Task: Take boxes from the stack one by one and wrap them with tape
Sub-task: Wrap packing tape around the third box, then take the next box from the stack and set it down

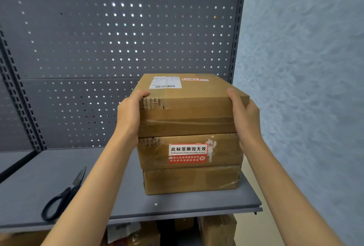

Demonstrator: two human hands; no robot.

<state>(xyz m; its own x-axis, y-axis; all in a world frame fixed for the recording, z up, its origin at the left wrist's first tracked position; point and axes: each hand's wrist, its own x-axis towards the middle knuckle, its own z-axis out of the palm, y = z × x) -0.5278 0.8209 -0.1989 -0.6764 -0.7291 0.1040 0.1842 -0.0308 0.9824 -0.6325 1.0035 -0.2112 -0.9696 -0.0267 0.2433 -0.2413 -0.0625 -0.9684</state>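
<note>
Three brown cardboard boxes stand stacked on a grey shelf [177,204]. The top box [187,106] carries a white shipping label on its lid. My left hand [129,114] grips its left side, thumb hooked over the top edge. My right hand [244,116] grips its right side the same way. The middle box [189,151] bears a white and red sticker on its front. Under it sits the bottom box [192,179], with clear tape across its front. No tape roll is in view.
Black scissors [63,196] lie on the shelf to the left of the stack. A grey pegboard [118,29] backs the shelf. A pale blue wall [305,88] runs along the right. More cardboard boxes [216,228] sit under the shelf.
</note>
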